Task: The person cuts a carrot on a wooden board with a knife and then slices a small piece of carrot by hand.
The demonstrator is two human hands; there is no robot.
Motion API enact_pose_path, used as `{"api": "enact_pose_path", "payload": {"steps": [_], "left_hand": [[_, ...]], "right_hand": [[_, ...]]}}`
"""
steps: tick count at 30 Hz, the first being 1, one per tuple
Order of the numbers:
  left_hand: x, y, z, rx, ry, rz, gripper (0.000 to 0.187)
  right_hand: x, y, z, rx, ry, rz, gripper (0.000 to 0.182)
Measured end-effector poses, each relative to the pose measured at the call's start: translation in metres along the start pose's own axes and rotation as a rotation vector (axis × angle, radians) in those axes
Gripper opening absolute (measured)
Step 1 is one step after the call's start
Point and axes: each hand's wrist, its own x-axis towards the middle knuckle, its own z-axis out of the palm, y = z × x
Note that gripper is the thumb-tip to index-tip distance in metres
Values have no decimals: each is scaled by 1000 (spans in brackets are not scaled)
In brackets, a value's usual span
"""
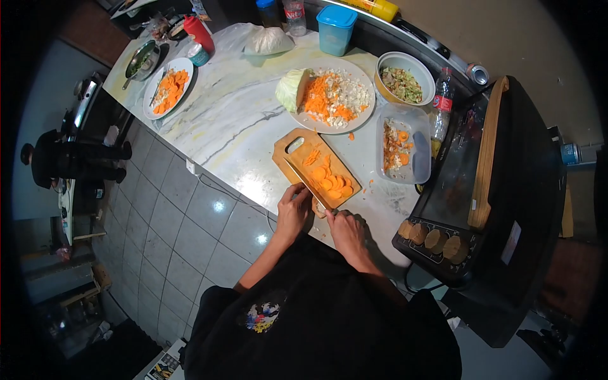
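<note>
A wooden cutting board [347, 166] lies at the counter's front edge, with carrot slices [330, 180] and thin carrot strips [311, 157] on it. My right hand [347, 232] is closed round the handle of a knife [304, 180], whose blade points up and left across the board. At the board's lower left edge my left hand [294, 209] has its fingers bent beside the blade; whatever they hold is too small to make out. Beyond the board stands a plate [354, 71] with a cut cabbage [292, 90], grated carrot and chopped white pieces.
Right of the board are a clear plastic container [387, 172], a bowl of chopped vegetables [426, 73], a bottle [443, 104] and a black appliance [443, 183]. A carrot plate [152, 107] and a red bottle [199, 35] stand far left. Another person [57, 158] is across the floor.
</note>
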Motion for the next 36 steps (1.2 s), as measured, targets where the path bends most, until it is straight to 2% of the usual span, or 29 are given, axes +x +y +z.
{"api": "enact_pose_path", "payload": {"steps": [2,6,9,11,17,26,27,29,36], "left_hand": [[0,1,0,5,12,15,26],[3,1,-1,-46,7,-29,23],[8,-1,-3,-88,4,-110,26],[12,-2,-6,-75,3,-141,18],[20,-2,-8,-132,-30,-220,14],[23,5,-9,-139,-23,-364,12],[24,5,-9,-135,-23,-363,12],[24,7,-11,-186,-42,-499,15],[23,6,-7,-174,2,-471,15]], "right_hand": [[-3,3,0,-45,16,63,48],[-2,3,-4,-35,27,14,48],[2,2,-1,20,24,11,49],[5,2,-1,130,30,29,51],[13,16,10,263,-63,26,60],[3,11,5,319,-14,6,56],[3,13,7,322,-15,5,56],[1,17,12,270,-37,2,54],[-8,8,-4,153,-3,11,50]]}}
